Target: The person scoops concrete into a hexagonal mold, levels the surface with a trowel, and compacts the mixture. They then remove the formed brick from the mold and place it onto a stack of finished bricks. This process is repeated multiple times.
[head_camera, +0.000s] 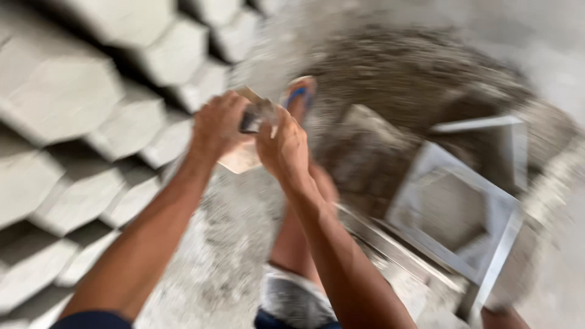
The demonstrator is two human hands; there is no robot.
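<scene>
Holding together a small flat tool [253, 116], blurred and hard to name, the left hand [218, 127] and right hand [283, 148] are both closed around it, at 9 o'clock from the white metal mould frame [454, 213], so the step seems handling the tool, and the next move needs a steady grip.

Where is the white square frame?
In the head view, the white square frame lies low on the right, tilted beside the pile of grey mix, to the right of the person's right hand.
</scene>
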